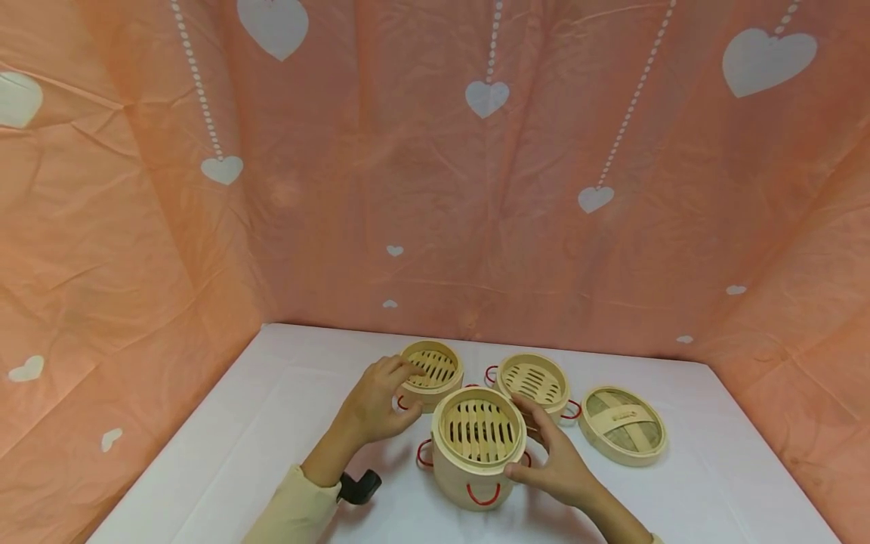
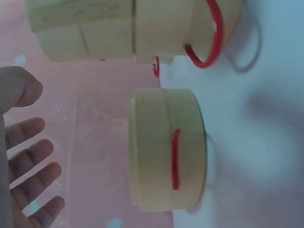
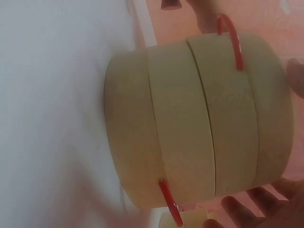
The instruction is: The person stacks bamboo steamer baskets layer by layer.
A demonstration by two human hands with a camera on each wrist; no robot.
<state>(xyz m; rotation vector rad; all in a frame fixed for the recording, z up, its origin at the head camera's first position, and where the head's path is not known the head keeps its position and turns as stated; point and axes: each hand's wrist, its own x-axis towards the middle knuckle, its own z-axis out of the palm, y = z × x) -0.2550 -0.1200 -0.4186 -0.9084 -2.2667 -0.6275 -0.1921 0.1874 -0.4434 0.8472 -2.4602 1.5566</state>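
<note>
A stack of bamboo steamer baskets [image 1: 469, 491] with red cord handles stands at the front of the table, its slatted inside facing up. From the right side my right hand [image 1: 553, 461] holds the upper steamer basket [image 3: 232, 109], thumb at the near rim and fingers round toward the back. My left hand [image 1: 384, 400] is raised to the left of the stack, fingers spread and holding nothing. In the head view its fingertips overlap the back left steamer basket [image 1: 430, 397]; the left wrist view shows the fingers [image 2: 35, 152] apart from the baskets.
Another open steamer basket [image 1: 533, 378] with red handles stands behind the stack. A woven bamboo lid [image 1: 621, 427] with a crossed strap lies at the right. White cloth covers the table [image 1: 272, 408]. Peach curtains [image 1: 421, 189] with white hearts enclose the back and sides.
</note>
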